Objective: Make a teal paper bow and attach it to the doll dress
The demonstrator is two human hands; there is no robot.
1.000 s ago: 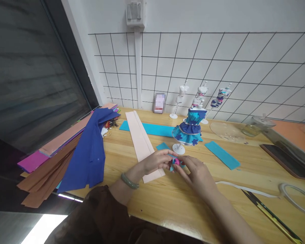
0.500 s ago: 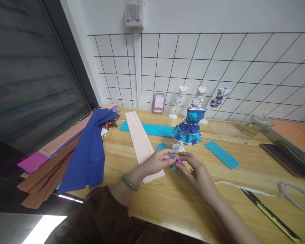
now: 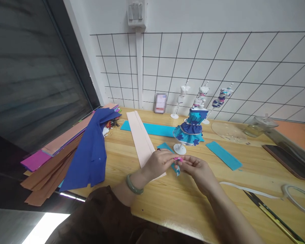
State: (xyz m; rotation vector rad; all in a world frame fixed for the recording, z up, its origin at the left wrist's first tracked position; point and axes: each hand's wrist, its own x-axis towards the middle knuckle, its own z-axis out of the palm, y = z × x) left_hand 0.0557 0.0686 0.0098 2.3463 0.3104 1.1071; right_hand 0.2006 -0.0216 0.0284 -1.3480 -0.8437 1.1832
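Note:
Between my two hands is a small bunched piece of pink and blue patterned fabric, with a light blue end hanging below. My left hand, a green bangle at its wrist, pinches one side of it. My right hand pinches the other side, fingers closed. Just beyond them stands a small dress form in a tiered blue dress, on a round white base. A turquoise fabric strip lies partly under my hands. A pale pink strip runs beside my left hand.
Piled fabrics, with a dark blue piece on top, lie at left. Behind are more small dress forms and a phone. At right are a turquoise piece, gold-handled scissors, white tape and a dark tablet.
My hands have turned and drawn closer around the pink fabric, knuckles now higher. Its light blue end now hangs down in sight. The whole view has shifted slightly.

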